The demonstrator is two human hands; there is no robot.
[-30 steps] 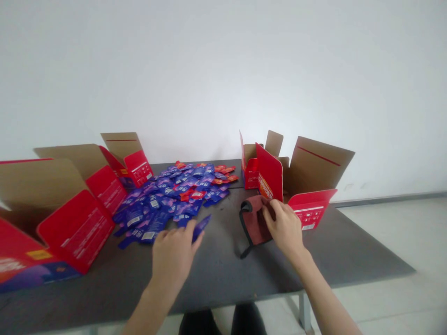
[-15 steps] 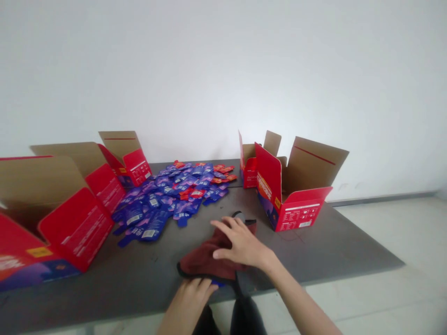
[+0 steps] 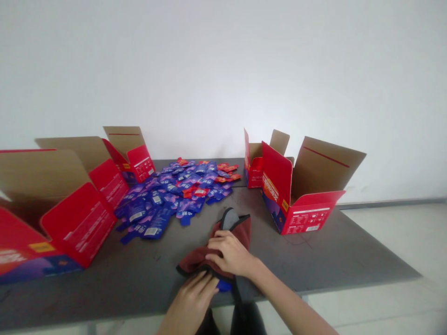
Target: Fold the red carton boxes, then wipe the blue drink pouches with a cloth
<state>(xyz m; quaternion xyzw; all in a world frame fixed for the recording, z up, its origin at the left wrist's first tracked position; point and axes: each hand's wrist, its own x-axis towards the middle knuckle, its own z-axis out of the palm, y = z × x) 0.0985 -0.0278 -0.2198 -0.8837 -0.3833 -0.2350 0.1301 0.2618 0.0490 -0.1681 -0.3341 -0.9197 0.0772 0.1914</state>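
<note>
A maroon cloth piece with black edging, a grey part and a black strap lies bunched near the table's front edge. My right hand is on its middle, the fingers curled into the fabric. At the near edge of the cloth, my left hand has its fingers bent over or under the hem, with the tips partly hidden. A bit of a blue packet shows below the cloth, beside my left fingers; most of it is covered.
A heap of blue and red packets lies mid-table. Open red cartons line the left side. Two more cartons stand at right, the larger carton nearer. The grey table meets a white wall behind.
My right hand has come down and closed its fingers on the cloth. The far end of the cloth is raised and bunched, showing more grey. More of the blue packet shows. The view shifted slightly.
</note>
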